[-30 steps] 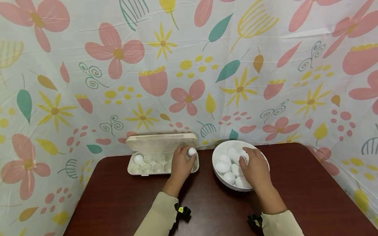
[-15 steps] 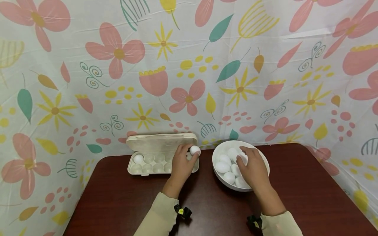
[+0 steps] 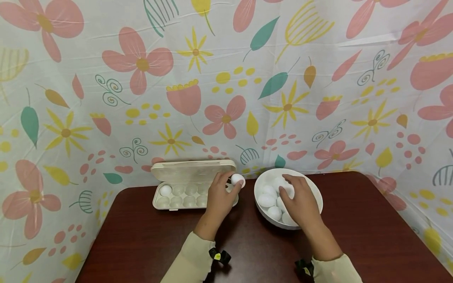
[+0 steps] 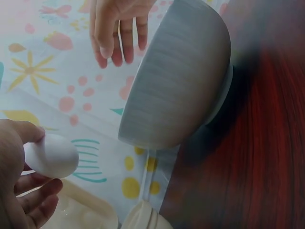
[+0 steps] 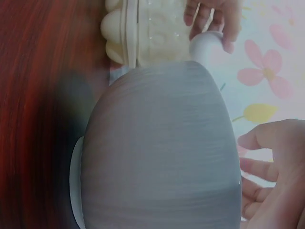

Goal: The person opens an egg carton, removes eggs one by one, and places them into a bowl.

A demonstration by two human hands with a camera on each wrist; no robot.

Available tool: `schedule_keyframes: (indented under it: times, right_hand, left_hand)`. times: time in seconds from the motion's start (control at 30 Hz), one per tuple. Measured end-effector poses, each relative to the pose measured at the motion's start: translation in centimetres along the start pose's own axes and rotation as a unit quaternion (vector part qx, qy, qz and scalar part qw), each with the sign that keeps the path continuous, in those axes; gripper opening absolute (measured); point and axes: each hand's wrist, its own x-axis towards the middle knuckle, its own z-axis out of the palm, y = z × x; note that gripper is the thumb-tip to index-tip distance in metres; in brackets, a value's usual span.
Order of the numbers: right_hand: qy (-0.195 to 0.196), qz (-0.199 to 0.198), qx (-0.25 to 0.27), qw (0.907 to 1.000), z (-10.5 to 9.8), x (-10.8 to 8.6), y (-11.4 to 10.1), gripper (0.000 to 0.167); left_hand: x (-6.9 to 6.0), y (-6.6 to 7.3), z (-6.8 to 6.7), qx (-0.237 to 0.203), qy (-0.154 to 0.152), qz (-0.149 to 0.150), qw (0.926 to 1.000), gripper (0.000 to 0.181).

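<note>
My left hand (image 3: 218, 198) pinches a white egg (image 3: 237, 180) between thumb and fingers, above the right end of an egg carton (image 3: 192, 168). The carton's lid stands up, and one egg (image 3: 166, 191) sits in its back left cup. Over a white bowl (image 3: 263, 216) of several eggs (image 3: 267, 200) hovers my right hand (image 3: 302, 200), its fingers loosely bent. Between those fingers no egg shows in the left wrist view, where they hang above the rim. The right wrist view has the bowl's wall hiding the eggs inside. My left hand covers the carton's right cups.
Carton and bowl stand side by side at the back of a dark red-brown table (image 3: 255, 255). A floral cloth (image 3: 226, 78) hangs right behind them. A gap of bare table lies between the two containers.
With the egg in its fingers, my left hand has shifted slightly right, away from the carton cups. My right hand has drifted a little left over the bowl.
</note>
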Motion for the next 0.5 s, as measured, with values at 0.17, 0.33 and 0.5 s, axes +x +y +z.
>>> schedule_keyframes:
  times: [0.17,0.33,0.5]
  right_hand:
    - [-0.008,-0.026,0.015,0.9995,0.2,-0.1,-0.3,0.040]
    - [-0.013,-0.058,0.021,0.9980,0.3,-0.3,-0.7,0.044]
    - [-0.008,-0.098,0.026,0.9948,0.5,-0.5,-1.1,0.047]
  left_hand:
    - [-0.2,0.6,-0.1,0.001,-0.004,0.008,1.0000,0.038]
    - [-0.4,1.1,-0.1,-0.017,0.000,0.027,0.9995,0.034]
    - [-0.4,1.7,-0.1,-0.026,-0.003,0.039,0.9989,0.033]
